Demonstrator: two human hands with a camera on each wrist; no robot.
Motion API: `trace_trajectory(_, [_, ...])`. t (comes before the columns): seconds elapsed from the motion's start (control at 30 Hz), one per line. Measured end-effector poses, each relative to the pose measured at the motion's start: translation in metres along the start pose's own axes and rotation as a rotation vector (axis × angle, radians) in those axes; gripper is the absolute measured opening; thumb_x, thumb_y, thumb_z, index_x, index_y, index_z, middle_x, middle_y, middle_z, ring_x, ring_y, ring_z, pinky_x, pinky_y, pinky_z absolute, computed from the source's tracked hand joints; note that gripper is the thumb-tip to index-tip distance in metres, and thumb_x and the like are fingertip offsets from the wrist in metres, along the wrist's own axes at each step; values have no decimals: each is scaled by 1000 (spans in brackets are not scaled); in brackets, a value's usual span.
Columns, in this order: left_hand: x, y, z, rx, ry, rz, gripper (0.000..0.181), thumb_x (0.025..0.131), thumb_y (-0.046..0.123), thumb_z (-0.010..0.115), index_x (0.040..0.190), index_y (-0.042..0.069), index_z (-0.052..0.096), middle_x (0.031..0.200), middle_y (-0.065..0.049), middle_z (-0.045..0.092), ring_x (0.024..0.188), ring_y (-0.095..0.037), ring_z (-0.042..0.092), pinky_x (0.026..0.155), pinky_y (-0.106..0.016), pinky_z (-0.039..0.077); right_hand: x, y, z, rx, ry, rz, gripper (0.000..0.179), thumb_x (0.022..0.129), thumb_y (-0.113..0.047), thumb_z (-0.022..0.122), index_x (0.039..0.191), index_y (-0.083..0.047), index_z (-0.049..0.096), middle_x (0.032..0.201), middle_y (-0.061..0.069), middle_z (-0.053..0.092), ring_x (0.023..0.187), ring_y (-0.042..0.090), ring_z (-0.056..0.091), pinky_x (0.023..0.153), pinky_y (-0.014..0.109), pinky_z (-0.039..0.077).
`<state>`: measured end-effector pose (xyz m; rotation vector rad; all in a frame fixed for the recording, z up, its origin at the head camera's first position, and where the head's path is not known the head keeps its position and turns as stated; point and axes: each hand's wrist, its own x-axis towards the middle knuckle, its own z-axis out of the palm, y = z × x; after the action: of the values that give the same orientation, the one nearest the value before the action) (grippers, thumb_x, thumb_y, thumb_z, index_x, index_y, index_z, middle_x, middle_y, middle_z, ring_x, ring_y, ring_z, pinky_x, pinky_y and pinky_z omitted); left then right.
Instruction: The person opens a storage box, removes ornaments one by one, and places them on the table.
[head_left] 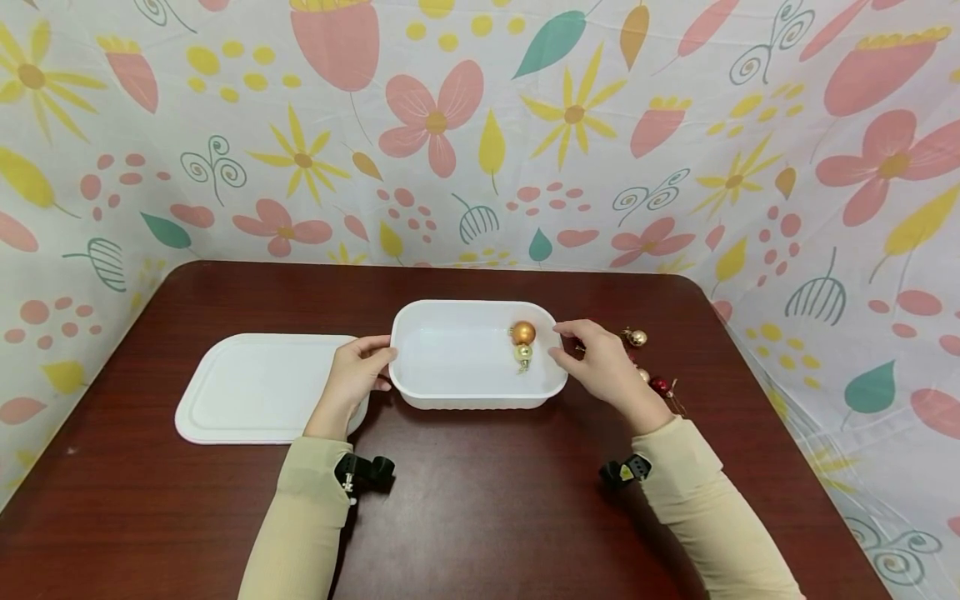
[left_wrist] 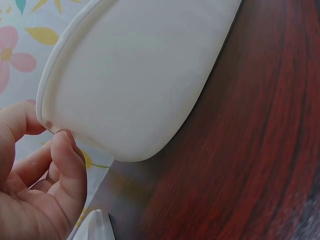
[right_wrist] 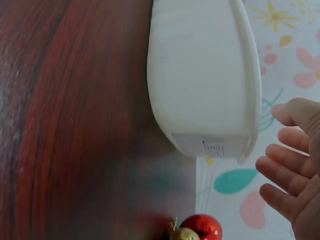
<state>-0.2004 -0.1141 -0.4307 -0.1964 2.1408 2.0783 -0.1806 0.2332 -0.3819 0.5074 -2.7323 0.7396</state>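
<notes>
A white rectangular plastic box (head_left: 472, 396) stands on the table, its open top facing up. Inside, toward its right end, lie an orange-gold bauble (head_left: 523, 332) and a smaller pale gold bauble (head_left: 522, 353). My left hand (head_left: 351, 375) pinches the box's left rim between thumb and fingers, which the left wrist view shows close up. By the opposite end is my right hand (head_left: 603, 362), thumb and fingers spread. In the right wrist view its fingertips (right_wrist: 281, 114) are apart from the box wall. A label (right_wrist: 212, 146) marks that end.
To the left lies a flat white lid (head_left: 251, 387), partly behind the left hand. Several small baubles, gold (head_left: 637, 337) and dark red (head_left: 660, 385), lie right of the right hand, partly hidden. A flower-patterned cloth (head_left: 435, 208) surrounds the brown table (head_left: 465, 500).
</notes>
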Motion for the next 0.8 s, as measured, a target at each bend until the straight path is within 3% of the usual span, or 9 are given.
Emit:
trace_trajectory(0.17, [0, 1, 0, 11, 5, 4, 36, 88, 11, 59, 123, -2, 59, 84, -7, 59, 57, -6, 56, 47, -17, 51, 7, -10, 5, -28, -40, -12, 36, 84, -20, 71, 113, -1, 64, 112, 17, 65, 107, 31, 61, 91, 47, 51])
trace_trajectory(0.53, [-1, 2, 1, 18, -3, 5, 36, 89, 11, 59, 123, -1, 59, 86, -9, 60, 57, -6, 57, 48, -18, 51, 20, -24, 20, -77, -170, -70, 30, 83, -15, 70, 108, 1, 64, 110, 14, 66, 104, 27, 62, 92, 43, 52])
trace_trajectory(0.67, [-1, 1, 0, 19, -3, 5, 37, 89, 11, 59, 123, -1, 59, 82, -5, 58, 57, -6, 57, 47, -18, 51, 23, -27, 25, -160, -216, -86, 26, 83, -14, 68, 106, -2, 65, 106, 9, 66, 94, 22, 63, 84, 39, 54])
trace_trajectory(0.8, [0, 1, 0, 21, -1, 4, 37, 89, 12, 59, 123, -1, 59, 82, -4, 58, 58, -7, 57, 48, -18, 52, 28, -28, 30, -250, -234, -136, 18, 81, -10, 70, 96, -4, 63, 90, 6, 63, 74, 19, 59, 68, 36, 54])
